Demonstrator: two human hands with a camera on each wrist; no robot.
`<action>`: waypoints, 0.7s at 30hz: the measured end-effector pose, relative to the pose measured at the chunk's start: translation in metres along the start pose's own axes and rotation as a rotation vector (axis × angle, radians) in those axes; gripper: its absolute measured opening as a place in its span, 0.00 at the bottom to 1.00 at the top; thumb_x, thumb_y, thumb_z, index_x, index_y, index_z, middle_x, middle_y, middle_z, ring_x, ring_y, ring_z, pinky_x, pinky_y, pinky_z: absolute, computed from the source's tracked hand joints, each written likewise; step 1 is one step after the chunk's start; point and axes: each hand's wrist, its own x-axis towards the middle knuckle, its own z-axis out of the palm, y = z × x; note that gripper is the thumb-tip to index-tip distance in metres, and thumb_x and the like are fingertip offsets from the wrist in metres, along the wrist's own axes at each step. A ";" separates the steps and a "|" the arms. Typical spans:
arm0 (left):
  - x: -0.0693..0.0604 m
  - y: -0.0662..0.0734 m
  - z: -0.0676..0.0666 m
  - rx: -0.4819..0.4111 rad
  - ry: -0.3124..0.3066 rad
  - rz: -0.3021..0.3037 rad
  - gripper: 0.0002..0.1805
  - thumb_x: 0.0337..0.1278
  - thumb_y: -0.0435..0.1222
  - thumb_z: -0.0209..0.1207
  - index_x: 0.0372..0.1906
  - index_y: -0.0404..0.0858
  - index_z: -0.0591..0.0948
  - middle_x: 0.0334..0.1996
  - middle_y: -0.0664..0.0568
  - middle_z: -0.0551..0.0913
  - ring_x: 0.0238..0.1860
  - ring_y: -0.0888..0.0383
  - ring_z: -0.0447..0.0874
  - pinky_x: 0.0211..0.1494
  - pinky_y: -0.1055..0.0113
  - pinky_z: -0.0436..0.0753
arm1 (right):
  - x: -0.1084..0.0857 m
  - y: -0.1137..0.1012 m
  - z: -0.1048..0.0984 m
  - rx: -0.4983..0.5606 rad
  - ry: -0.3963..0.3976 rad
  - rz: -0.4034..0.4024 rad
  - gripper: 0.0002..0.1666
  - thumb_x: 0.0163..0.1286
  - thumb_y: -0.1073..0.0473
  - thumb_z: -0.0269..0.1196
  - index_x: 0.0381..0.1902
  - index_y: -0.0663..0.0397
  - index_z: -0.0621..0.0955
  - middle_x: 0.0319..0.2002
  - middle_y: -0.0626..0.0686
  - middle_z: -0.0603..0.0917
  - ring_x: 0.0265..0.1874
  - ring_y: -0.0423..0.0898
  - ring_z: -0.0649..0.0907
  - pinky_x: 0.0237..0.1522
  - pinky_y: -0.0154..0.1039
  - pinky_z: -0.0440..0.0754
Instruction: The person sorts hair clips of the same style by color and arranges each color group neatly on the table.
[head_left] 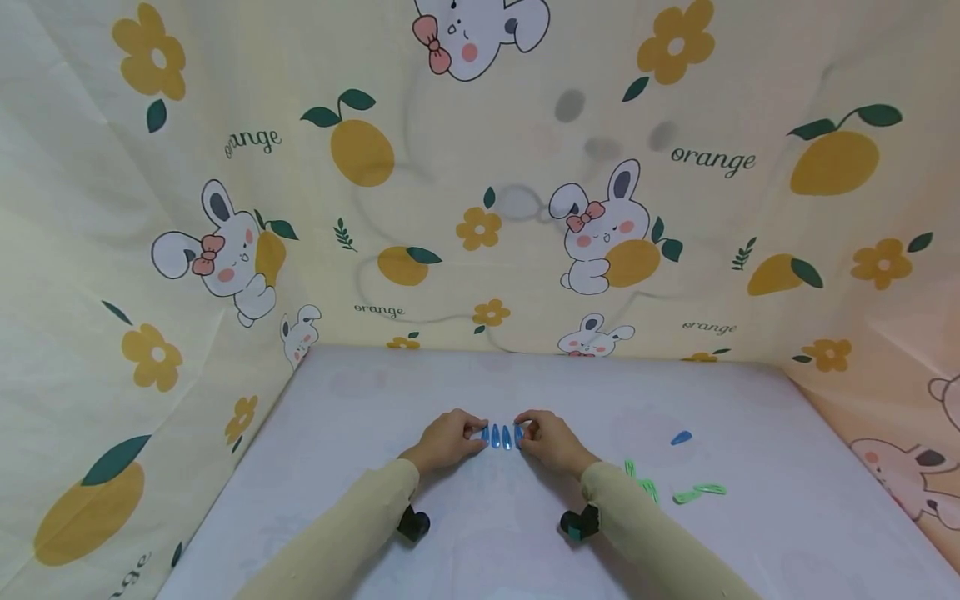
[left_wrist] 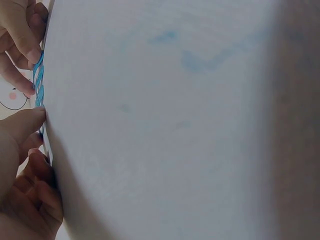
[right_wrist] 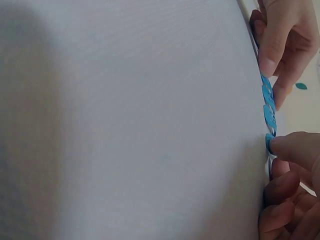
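Several blue teardrop-shaped hair clips stand side by side in a short row on the table, among them two middle clips [head_left: 496, 437]. My left hand [head_left: 447, 442] pinches the leftmost blue hair clip [head_left: 485, 435] by its ends, between thumb and fingers. At the other end of the row, my right hand [head_left: 553, 443] holds the rightmost blue hair clip [head_left: 518, 433] in the same way. Both wrist views show the row edge-on, with the blue clips [left_wrist: 39, 82] between the two hands; fingertips partly hide the outer ones.
Apart from the row, a single blue hair clip [head_left: 681, 437] lies to the right. Several green hair clips [head_left: 699, 493] are scattered beyond my right forearm. A patterned cloth [head_left: 435, 200] hangs behind the pale table [head_left: 375, 383] and along its sides.
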 end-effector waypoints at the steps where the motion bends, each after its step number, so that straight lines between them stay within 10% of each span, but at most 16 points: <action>1: 0.000 0.000 0.000 -0.002 0.000 -0.001 0.23 0.61 0.41 0.68 0.61 0.43 0.83 0.24 0.56 0.71 0.30 0.61 0.70 0.33 0.69 0.67 | 0.000 0.000 0.000 0.003 0.001 0.000 0.22 0.67 0.66 0.65 0.59 0.55 0.80 0.34 0.50 0.78 0.32 0.43 0.75 0.32 0.35 0.73; 21: 0.000 -0.001 0.001 -0.008 0.006 -0.001 0.23 0.61 0.41 0.68 0.61 0.43 0.83 0.25 0.55 0.73 0.31 0.60 0.70 0.34 0.69 0.69 | -0.003 -0.003 0.000 0.012 0.017 -0.017 0.22 0.66 0.67 0.67 0.58 0.58 0.82 0.30 0.49 0.77 0.28 0.43 0.74 0.29 0.33 0.69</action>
